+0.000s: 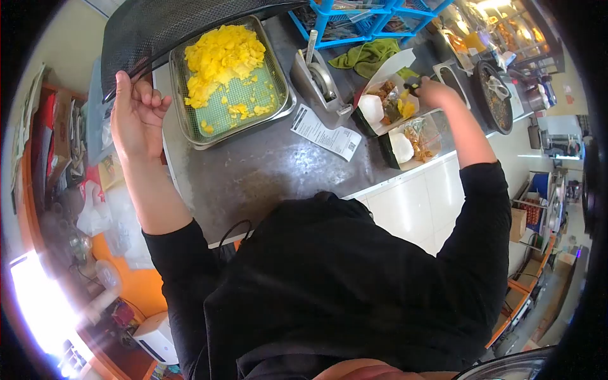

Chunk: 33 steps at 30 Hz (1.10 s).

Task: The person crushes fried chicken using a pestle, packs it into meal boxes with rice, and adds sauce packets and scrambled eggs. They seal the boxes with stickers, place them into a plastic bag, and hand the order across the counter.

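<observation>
Through the head camera I see the left hand (138,114) half spread, fingers curled, by the mesh cover (190,28); whether they touch I cannot tell. Rightward, I have egg (221,60) heaped in the tray (221,113), then the right hand (437,94), closed on a dark utensil (412,89) above an open box (398,62) holding more egg.

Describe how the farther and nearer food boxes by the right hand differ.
The farther box holds bright yellow food; none shows in the nearer box. The right hand is at the farther box's edge, while no hand is at the nearer box. Both boxes hold a white mound and brownish food.
</observation>
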Available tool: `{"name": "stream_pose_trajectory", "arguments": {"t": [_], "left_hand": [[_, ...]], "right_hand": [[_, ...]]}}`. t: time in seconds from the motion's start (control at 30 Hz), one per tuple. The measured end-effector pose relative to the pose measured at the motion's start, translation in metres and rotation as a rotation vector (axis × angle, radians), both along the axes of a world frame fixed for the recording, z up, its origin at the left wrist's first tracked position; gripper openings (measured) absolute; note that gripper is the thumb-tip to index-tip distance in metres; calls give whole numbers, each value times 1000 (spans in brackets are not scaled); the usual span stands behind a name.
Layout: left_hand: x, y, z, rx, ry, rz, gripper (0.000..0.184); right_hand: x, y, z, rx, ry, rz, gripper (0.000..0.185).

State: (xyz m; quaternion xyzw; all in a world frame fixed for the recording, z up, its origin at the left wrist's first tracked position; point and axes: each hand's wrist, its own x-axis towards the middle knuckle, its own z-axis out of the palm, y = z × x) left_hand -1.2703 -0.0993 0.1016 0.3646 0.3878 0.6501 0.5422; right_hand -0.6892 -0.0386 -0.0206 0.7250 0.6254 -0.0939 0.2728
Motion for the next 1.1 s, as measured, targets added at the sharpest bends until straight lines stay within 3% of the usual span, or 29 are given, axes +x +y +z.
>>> {"name": "stream_pose_trajectory", "arguments": {"t": [0.07, 0.1, 0.13, 0.23, 0.3, 0.37, 0.43, 0.5, 0.6, 0.8, 1.1], "left_hand": [[-1, 0, 0, 2, 8, -2, 34], [-1, 1, 0, -10, 0, 14, 34], [0, 2, 1, -20, -5, 33, 35], [-2, 5, -2, -24, -38, 43, 35], [3, 4, 1, -7, -48, 35, 36], [-2, 4, -3, 0, -48, -2, 34], [2, 0, 1, -16, -24, 20, 34], [5, -4, 7, -60, 14, 54, 32], [4, -3, 3, -66, 8, 70, 35], [3, -7, 2, -67, 9, 54, 40], [-4, -4, -9, 14, -12, 42, 40]], "right_hand": [[-7, 0, 53, 1, 260, -111, 42], [-48, -16, 107, -130, 550, -411, 36], [-61, -28, 124, -135, 934, -506, 32], [-116, -29, 131, -253, 1394, -478, 36], [-181, -28, 117, -171, 1462, -376, 42], [-244, -20, 89, 20, 1329, -128, 47], [-298, -8, 64, 236, 959, 321, 47], [-347, 13, 40, 329, 625, 402, 46], [-377, 52, -22, 564, 540, 428, 48], [-411, 60, -65, 593, 249, 546, 54], [-397, 76, -54, 236, 228, 660, 45]]}}
